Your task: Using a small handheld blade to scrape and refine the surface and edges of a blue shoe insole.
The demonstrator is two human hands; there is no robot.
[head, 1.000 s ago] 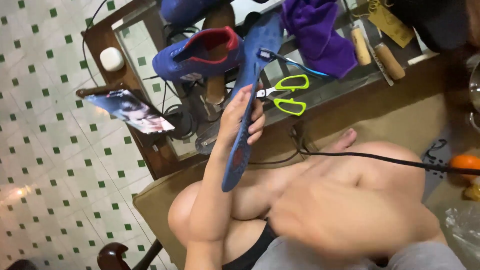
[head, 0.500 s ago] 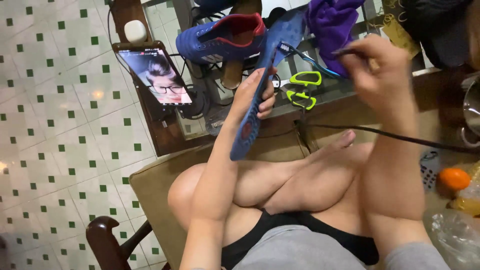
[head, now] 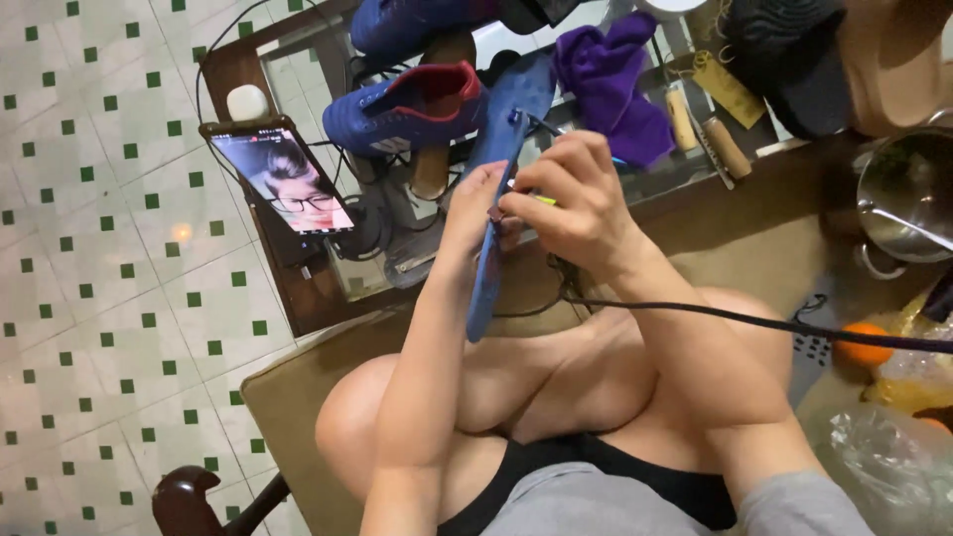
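My left hand grips a long blue shoe sole by its edge and holds it upright over my knees. My right hand is closed around a thin dark tool, whose tip rests near the top of the sole. A bit of yellow shows under the right fingers. A black cable runs from below the right wrist off to the right. Just beyond the sole, a blue and red football boot lies on the glass-topped table.
A phone showing a video leans on the table's left end. A purple cloth and wooden-handled tools lie at the back. At right are a metal pot, an orange and a plastic bag. Tiled floor at left.
My right hand rose from my lap, took up the thin tool and brought it to the sole. The left hand kept holding the sole upright. The green-yellow scissors are now hidden behind my hands.
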